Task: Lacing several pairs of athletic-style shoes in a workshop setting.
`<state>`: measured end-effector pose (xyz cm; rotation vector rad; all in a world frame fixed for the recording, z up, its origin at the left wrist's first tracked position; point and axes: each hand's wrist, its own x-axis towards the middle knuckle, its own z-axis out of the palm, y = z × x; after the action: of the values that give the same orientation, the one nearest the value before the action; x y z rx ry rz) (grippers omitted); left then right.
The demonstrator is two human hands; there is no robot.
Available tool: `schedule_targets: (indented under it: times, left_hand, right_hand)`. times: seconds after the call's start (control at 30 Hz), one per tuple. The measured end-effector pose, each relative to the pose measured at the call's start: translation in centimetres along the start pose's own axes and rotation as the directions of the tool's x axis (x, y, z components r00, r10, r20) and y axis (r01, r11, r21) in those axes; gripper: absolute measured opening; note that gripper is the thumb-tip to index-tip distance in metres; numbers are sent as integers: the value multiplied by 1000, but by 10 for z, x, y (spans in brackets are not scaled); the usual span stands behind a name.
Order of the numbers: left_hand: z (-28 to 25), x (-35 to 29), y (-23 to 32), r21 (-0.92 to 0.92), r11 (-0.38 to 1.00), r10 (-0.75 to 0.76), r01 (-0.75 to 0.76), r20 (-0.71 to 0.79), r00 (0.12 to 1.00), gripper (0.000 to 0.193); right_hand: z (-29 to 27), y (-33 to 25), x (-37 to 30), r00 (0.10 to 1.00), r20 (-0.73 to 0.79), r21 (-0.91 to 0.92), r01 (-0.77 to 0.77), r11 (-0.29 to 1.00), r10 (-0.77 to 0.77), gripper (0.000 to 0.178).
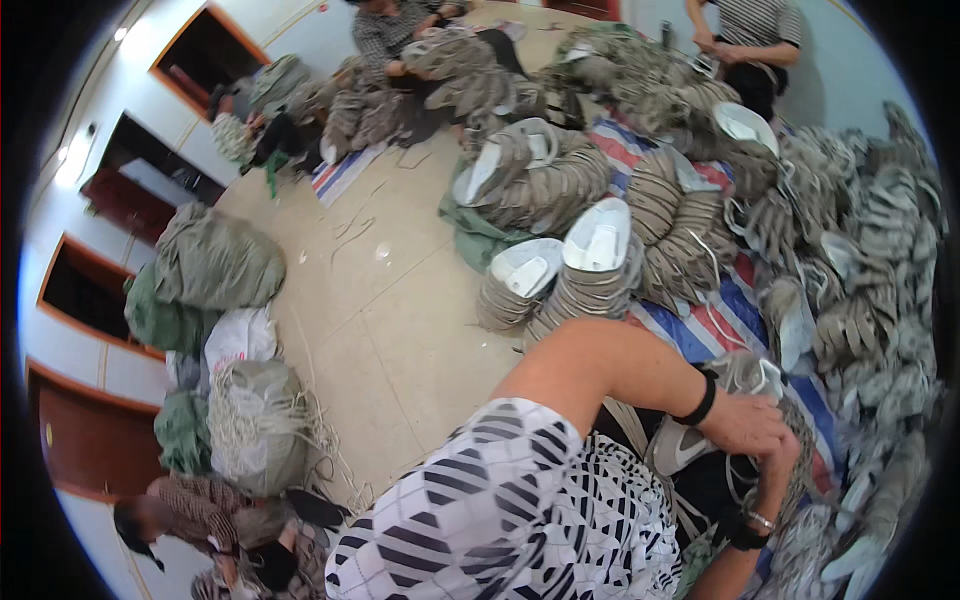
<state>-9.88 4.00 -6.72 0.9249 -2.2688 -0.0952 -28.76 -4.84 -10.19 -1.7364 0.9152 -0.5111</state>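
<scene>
In the lower right, my left hand [740,424], with a black band on its wrist, reaches across a grey shoe [672,446] with a pale side stripe. My right hand [784,462] comes up from below, a bracelet and dark watch on its wrist, and meets the left one. The fingers of both hands are curled together; what they pinch is hidden. A thin pale lace [734,484] loops down beside them. Just beyond my hands lies another grey shoe [742,374], partly covered. My patterned sleeve [460,500] fills the lower middle.
Long rows of nested grey shoes [690,235] and white-lined stacks [597,240] lie on a striped plastic sheet [722,318]. Heaped shoes [870,260] fill the right. Stuffed sacks [215,262] and a bundle of laces [255,430] stand left. Several people sit working around the room.
</scene>
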Motion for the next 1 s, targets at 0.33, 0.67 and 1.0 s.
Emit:
schedule_targets:
  times: [0.33, 0.67, 1.0]
  left_hand:
    - [-63, 12, 93, -565, 647, -48, 511, 640, 767, 10]
    - [-74, 18, -27, 298, 953, -166, 50, 380, 910, 25]
    - [-62, 6, -34, 339, 926, -338, 166, 550, 763, 18]
  right_hand:
    - [39, -35, 6, 991, -85, -240, 85, 967, -108, 23]
    - [14, -54, -15, 984, 81, -490, 180, 853, -161, 15]
    - [40, -64, -13, 977, 121, -695, 212, 687, -178, 12]
